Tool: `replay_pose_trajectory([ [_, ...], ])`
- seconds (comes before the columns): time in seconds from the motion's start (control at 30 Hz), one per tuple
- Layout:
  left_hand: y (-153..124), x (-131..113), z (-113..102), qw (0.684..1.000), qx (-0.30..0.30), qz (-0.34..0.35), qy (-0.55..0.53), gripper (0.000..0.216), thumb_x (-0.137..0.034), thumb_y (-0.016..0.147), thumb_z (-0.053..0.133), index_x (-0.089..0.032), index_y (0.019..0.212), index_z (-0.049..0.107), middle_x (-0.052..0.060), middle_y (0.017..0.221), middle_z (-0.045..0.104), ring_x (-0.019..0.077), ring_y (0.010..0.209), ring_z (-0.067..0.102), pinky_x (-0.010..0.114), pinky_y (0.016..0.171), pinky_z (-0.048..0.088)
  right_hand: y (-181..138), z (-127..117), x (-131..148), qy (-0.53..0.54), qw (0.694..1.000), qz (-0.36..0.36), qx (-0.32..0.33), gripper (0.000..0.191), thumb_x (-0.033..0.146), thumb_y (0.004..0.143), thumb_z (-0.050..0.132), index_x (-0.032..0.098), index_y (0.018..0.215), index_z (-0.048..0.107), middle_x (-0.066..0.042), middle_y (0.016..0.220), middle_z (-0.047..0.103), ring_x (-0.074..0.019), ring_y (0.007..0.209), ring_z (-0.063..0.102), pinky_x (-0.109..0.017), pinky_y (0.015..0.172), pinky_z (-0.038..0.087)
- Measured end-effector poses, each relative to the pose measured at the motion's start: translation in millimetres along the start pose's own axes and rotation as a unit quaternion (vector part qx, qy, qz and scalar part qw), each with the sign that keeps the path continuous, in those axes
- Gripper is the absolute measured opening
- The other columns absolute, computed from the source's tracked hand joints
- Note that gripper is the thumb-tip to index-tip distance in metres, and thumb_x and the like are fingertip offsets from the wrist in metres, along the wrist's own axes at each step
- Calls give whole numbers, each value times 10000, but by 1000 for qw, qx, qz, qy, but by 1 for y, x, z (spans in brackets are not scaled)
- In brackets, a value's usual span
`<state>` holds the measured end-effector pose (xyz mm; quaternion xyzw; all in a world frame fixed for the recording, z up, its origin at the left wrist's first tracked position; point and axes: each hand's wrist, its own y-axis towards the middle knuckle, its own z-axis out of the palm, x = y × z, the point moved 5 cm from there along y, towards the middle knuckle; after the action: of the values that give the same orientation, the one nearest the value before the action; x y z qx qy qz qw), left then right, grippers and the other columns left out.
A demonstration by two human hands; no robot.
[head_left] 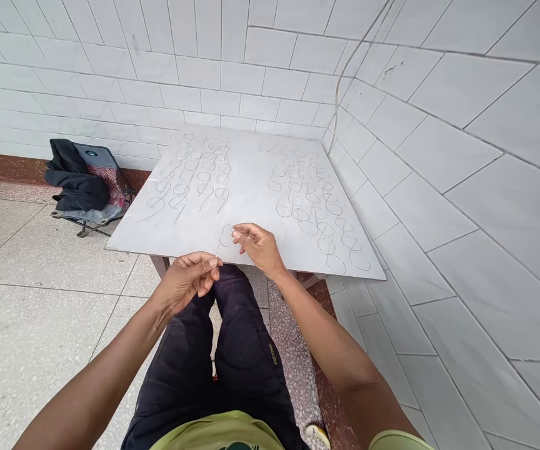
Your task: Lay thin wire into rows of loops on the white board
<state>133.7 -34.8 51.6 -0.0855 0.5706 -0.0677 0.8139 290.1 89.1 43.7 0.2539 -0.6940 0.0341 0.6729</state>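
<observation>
Between my hands is a thin wire [223, 232] bent into a loop with a straight tail. My left hand [190, 279] pinches the tail between thumb and fingers, just off the front edge of the white board [251, 187]. Over that edge, my right hand [259, 247] has its thumb and forefinger closed on the right side of the loop. Several wires with looped shapes lie on the board, in a group on the left [177, 201] and another on the right [285, 210].
A small folding chair [96, 151] with dark cloth [80, 187] on it stands left of the board. White tiled walls [293, 50] rise behind and to the right. A thin cable [337, 94] runs down the corner. My legs [246, 337] are below the front edge.
</observation>
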Motion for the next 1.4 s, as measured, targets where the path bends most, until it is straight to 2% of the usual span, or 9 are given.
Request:
replay_pose_trajectory([
  [0.17,26,-35,-26,967,-136,115,183,192,-333,789,757,-146,786,715,71,743,696,138,550,570,267,470,445,0,-28,-28,-33,998,21,-53,442,588,941,572,177,878,722,-82,860,732,-176,741,685,-269,563,548],
  [0.3,64,-56,-48,864,-216,123,437,177,-284,850,597,-160,762,686,61,706,690,160,540,587,298,518,452,-1,-35,-46,-29,996,61,-65,456,589,930,580,174,781,696,-60,731,703,-151,618,644,-280,581,544],
  [0.4,94,-62,-51,757,-209,83,613,173,-178,835,527,-155,762,683,66,630,650,192,593,613,333,647,476,-1,-32,-47,-38,996,58,-59,444,576,932,575,178,775,694,-51,722,701,-147,617,637,-276,592,535],
  [0.47,111,-64,-51,727,-196,53,656,156,-143,802,538,-142,791,694,71,584,622,219,621,628,347,696,476,-1,-31,-46,-40,996,55,-56,438,568,935,573,178,776,695,-47,719,700,-145,617,634,-274,596,531],
  [0.67,145,-63,-58,729,-156,-42,665,219,-113,689,616,-111,892,699,64,521,602,247,544,639,348,654,472,-2,-34,-46,-27,997,54,-57,423,548,939,577,179,766,691,-45,719,693,-143,620,630,-270,599,524],
  [0.87,152,-71,-64,708,-151,-54,688,226,-246,755,651,-134,948,683,66,521,594,261,582,633,354,666,482,-2,-34,-45,-23,997,54,-50,435,563,936,574,178,774,693,-45,718,692,-141,618,627,-267,599,525],
  [1.1,113,-60,-41,602,-231,81,760,349,-464,929,523,-157,871,679,169,818,680,349,845,661,393,712,461,-2,-33,-50,-36,995,60,-69,408,535,955,538,186,791,675,-43,723,688,-146,621,640,-268,603,539],
  [1.23,77,-33,-31,624,-250,230,704,348,-436,1000,443,-191,887,663,97,835,668,245,739,631,318,625,362,7,-49,-37,-207,971,-6,-117,371,421,1026,400,192,1003,691,-97,985,733,-200,900,693,-327,795,581],
  [1.4,61,-5,-27,660,-223,312,646,267,-373,1001,483,-199,966,683,75,911,680,203,799,621,300,630,347,37,-79,-30,-467,871,-22,-148,517,322,1030,416,30,1449,499,-249,1473,517,-324,1423,431,-483,1178,370],
])
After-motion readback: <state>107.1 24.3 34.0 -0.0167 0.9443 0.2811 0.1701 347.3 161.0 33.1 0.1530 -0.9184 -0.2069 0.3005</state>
